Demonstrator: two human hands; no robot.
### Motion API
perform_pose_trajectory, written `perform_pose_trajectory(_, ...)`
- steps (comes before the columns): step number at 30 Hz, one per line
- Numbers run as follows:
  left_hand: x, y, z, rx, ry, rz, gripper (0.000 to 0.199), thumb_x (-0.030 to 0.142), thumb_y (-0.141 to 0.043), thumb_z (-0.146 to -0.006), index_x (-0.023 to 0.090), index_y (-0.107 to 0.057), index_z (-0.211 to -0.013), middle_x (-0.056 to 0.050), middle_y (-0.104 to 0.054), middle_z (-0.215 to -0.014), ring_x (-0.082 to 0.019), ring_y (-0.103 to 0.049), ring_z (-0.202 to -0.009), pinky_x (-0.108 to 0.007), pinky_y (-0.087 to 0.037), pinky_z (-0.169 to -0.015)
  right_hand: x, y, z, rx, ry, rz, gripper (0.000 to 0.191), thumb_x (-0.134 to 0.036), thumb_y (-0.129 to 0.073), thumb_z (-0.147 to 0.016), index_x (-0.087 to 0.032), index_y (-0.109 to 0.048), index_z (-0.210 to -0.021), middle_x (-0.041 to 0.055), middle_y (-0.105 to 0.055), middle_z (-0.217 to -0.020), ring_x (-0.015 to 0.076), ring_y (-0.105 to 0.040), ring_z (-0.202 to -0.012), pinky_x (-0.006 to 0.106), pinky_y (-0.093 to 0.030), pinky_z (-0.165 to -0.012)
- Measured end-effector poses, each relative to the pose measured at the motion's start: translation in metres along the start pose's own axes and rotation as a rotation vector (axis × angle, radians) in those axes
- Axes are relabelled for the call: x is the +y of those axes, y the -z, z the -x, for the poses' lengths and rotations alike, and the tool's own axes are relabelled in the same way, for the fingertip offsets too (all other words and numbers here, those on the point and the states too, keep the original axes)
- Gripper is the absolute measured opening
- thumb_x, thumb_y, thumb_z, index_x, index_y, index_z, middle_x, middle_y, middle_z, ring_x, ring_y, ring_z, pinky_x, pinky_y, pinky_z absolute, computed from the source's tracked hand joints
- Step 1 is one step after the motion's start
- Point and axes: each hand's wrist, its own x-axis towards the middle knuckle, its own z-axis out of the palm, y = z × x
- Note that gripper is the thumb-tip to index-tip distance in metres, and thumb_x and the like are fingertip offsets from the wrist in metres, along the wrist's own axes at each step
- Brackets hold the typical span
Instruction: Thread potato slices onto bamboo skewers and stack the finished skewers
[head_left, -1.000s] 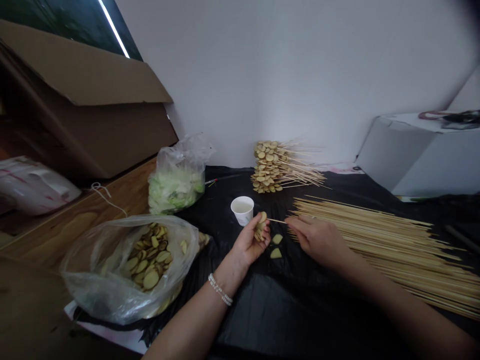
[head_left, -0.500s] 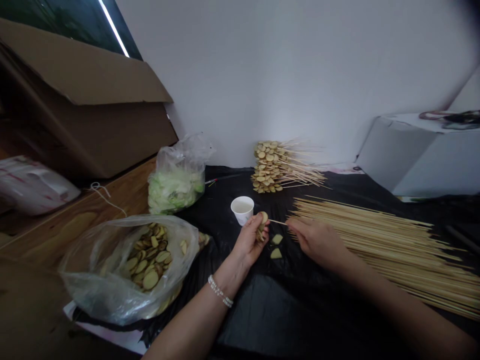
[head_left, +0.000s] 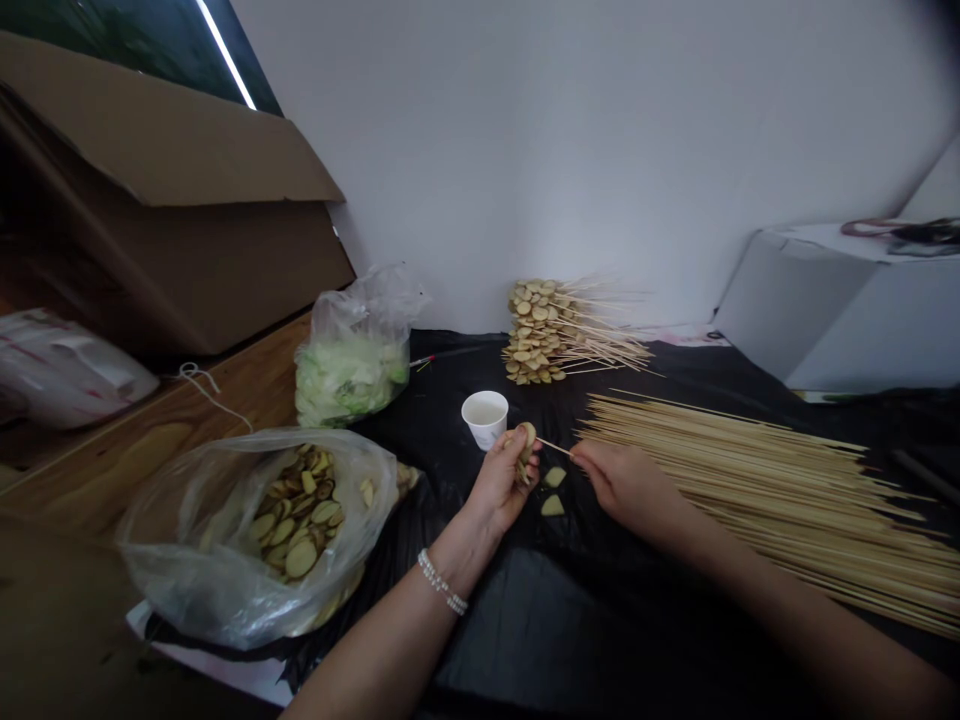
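Several round potato slices (head_left: 528, 440) are gripped in my left hand (head_left: 501, 480), just right of a white paper cup (head_left: 485, 418). My right hand (head_left: 619, 478) pinches a thin wooden skewer (head_left: 553, 446), whose far end meets the slices. Two cut pieces (head_left: 553, 492) lie on the black plastic sheet between my hands. Beneath and beyond my right forearm spreads a large pile of bare skewers (head_left: 750, 480). Loaded skewers (head_left: 536, 330) with slices are stacked by the wall.
An open clear bag of slices (head_left: 300, 530) stands at the left, with a tied bag of pale green vegetable (head_left: 349, 370) behind it. A cardboard box (head_left: 187, 240) is at the back left, a white box (head_left: 840, 300) at the right.
My right hand has shifted slightly left, toward my left hand, with the skewer. My left hand has barely moved and still grips the slices.
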Motion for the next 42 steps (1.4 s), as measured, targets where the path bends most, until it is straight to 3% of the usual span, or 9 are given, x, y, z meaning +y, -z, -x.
perform_pose_trajectory(11, -0.007, -0.002, 0.001, -0.003, -0.105, -0.125, 0.037, 0.034, -0.082, -0.06, 0.015, -0.055, -0.075, 0.002, -0.057, -0.066, -0.003, -0.048, -0.048, -0.01, -0.035, -0.041, -0.007, 0.001, 0.004, 0.049, 0.069, 0.237, 0.024, -0.014, -0.036, -0.092, -0.017, -0.058, -0.083, 0.0054, -0.063, -0.076, 0.0155, -0.056, -0.07, 0.026, -0.031, -0.061)
perform_pose_trajectory(21, -0.01, -0.003, 0.003, 0.007, -0.183, -0.244, 0.037, 0.042, -0.079, -0.063, 0.015, -0.057, -0.074, 0.002, -0.057, -0.067, -0.003, -0.047, -0.049, -0.013, -0.034, -0.043, -0.007, 0.001, 0.001, -0.055, -0.061, 0.095, 0.025, -0.02, -0.034, -0.093, -0.018, -0.054, -0.078, 0.0039, -0.062, -0.067, 0.014, -0.053, -0.059, 0.026, -0.027, -0.056)
perform_pose_trajectory(29, -0.011, -0.003, 0.003, 0.003, -0.221, -0.297, 0.035, 0.044, -0.076, -0.066, 0.015, -0.058, -0.075, 0.002, -0.058, -0.067, -0.003, -0.046, -0.048, -0.014, -0.033, -0.043, -0.014, 0.002, 0.005, 0.032, 0.014, 0.302, 0.021, -0.009, -0.038, -0.088, -0.017, -0.056, -0.08, 0.0054, -0.063, -0.074, 0.0155, -0.055, -0.066, 0.027, -0.026, -0.058)
perform_pose_trajectory(37, -0.016, -0.002, 0.003, 0.039, -0.255, -0.364, 0.035, 0.044, -0.076, -0.066, 0.014, -0.06, -0.075, 0.001, -0.059, -0.064, -0.004, -0.047, -0.048, -0.014, -0.034, -0.044, -0.017, 0.006, 0.003, -0.115, -0.089, 0.291, 0.021, -0.012, -0.038, -0.089, -0.016, -0.057, -0.083, 0.0064, -0.065, -0.067, 0.0146, -0.055, -0.056, 0.028, -0.021, -0.052)
perform_pose_trajectory(42, -0.014, -0.005, 0.004, 0.024, -0.179, -0.308, 0.037, 0.046, -0.073, -0.069, 0.014, -0.061, -0.08, -0.001, -0.062, -0.067, -0.005, -0.05, -0.048, -0.014, -0.034, -0.042, -0.018, 0.011, 0.001, -0.134, -0.126, 0.264, 0.022, -0.016, -0.037, -0.091, -0.017, -0.058, -0.084, 0.0065, -0.066, -0.071, 0.0146, -0.056, -0.059, 0.027, -0.023, -0.053)
